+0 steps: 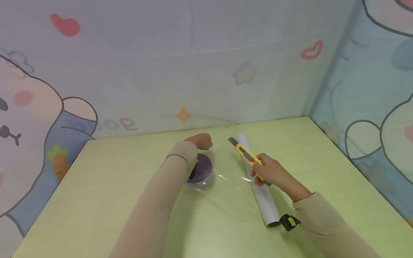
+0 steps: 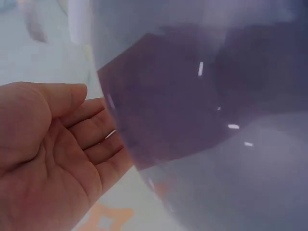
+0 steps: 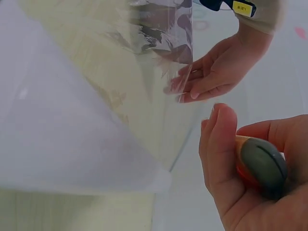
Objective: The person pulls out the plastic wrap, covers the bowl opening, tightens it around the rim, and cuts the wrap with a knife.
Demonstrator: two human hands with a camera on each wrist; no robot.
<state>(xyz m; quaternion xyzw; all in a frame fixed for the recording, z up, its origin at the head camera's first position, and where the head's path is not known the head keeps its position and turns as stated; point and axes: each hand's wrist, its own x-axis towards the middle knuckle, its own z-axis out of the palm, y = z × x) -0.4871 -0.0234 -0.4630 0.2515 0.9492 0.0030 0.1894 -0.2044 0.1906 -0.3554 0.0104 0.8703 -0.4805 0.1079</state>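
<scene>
My right hand (image 1: 272, 171) grips a yellow utility knife (image 1: 246, 153), its blade sticking out toward the back left. Under that hand lies a long white roll of cling film (image 1: 266, 202). A sheet of clear film (image 1: 230, 186) stretches from the roll leftward over a purple bowl (image 1: 205, 167). Behind the bowl is my left hand (image 1: 202, 141), its palm partly hidden by the sleeve in the head view. In the left wrist view, its loosely bent fingers (image 2: 91, 127) lie right at the bowl's side. The right wrist view shows those fingertips behind the film's edge.
The pale yellow-green table (image 1: 103, 200) meets a cartoon-printed cloth backdrop (image 1: 206, 71) along its back edge. Another printed cloth (image 1: 364, 107) borders the right side. A black wrist camera (image 1: 289, 222) sits beside the roll's near end.
</scene>
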